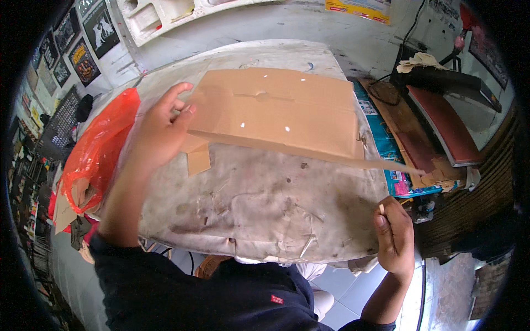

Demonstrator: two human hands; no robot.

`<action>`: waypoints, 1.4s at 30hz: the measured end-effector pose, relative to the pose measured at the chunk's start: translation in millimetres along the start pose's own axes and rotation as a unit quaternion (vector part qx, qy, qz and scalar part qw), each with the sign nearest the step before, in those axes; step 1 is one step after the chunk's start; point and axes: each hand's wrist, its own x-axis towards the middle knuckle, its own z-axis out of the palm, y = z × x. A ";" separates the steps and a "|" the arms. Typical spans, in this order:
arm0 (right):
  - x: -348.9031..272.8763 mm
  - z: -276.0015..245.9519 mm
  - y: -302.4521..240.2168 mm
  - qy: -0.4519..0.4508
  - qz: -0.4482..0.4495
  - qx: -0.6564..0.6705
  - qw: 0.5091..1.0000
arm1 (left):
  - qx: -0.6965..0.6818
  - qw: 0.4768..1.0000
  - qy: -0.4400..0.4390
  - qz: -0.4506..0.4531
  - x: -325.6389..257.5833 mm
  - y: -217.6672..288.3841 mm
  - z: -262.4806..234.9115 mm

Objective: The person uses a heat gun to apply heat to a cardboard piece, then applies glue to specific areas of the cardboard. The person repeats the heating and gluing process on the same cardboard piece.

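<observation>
A flat brown cardboard box sits on the stained cloth-covered table, tilted slightly, with several small white spots on its top. One narrow flap sticks out from its right end, and another flap hangs at its near left corner. My left hand is beside the box's left edge, its fingers apart and somewhat bent; whether the fingertips touch the cardboard is unclear. Over the table's near right corner, my right hand is closed, and the tip of a small pale stick-like piece pokes out between thumb and forefinger.
An orange plastic bag lies along the table's left side. On the right are a blue package, cardboard sheets and a dark red board. A white foam tray stands beyond the far edge against the wall.
</observation>
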 end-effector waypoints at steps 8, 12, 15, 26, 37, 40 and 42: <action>-12.4 -21.4 -16.4 0.307 0.042 0.052 0.949 | -0.279 0.888 -0.357 -0.076 21.8 -1.2 -21.2; 14.6 -44.4 -51.0 0.322 -0.077 -0.324 0.886 | -0.352 0.840 -0.406 -0.079 39.1 -11.5 0.3; 55.7 -46.5 -78.1 0.212 -0.059 -0.438 0.872 | -0.415 0.793 -0.439 -0.082 42.8 -23.4 11.5; 99.8 36.2 -53.4 0.042 0.049 0.043 0.997 | -0.457 0.721 -0.507 -0.119 9.8 -56.3 36.4; 77.4 66.8 -27.4 0.105 -0.110 -0.160 0.975 | -0.456 0.775 -0.424 -0.110 -2.0 -57.1 48.4; 79.2 68.9 -30.1 0.121 -0.102 -0.169 0.973 | -0.451 0.775 -0.427 -0.112 -0.1 -56.7 46.2; 82.4 68.3 -31.1 0.134 -0.111 -0.171 0.970 | -0.465 0.760 -0.436 -0.127 0.3 -56.4 44.2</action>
